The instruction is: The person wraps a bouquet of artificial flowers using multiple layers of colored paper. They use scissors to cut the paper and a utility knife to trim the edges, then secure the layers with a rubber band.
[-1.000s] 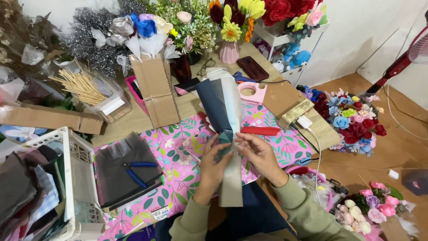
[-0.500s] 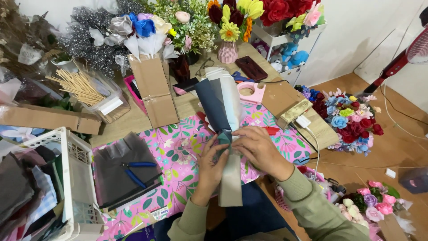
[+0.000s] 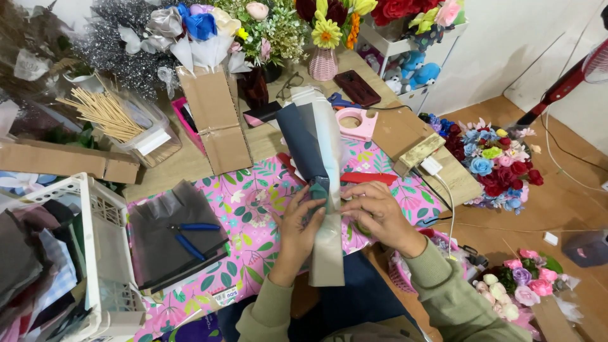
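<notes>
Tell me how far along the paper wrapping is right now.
Done: long dark blue and pale wrapping sheets are layered into one narrow bundle on the pink floral table cover. In hand: the left hand and right hand pinch the bundle at its gathered middle. Left: nothing visibly ties that waist; no flowers are inside it, and the blue-handled pliers lie apart on the grey sheets.

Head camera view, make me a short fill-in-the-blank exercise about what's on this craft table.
Both hands, left hand and right hand, pinch folded ____ paper.
The pliers have ____ handles.
The tape dispenser is ____.
The wooden sticks lie in a clear ____.

Missing words: wrapping; blue; pink; container
</notes>
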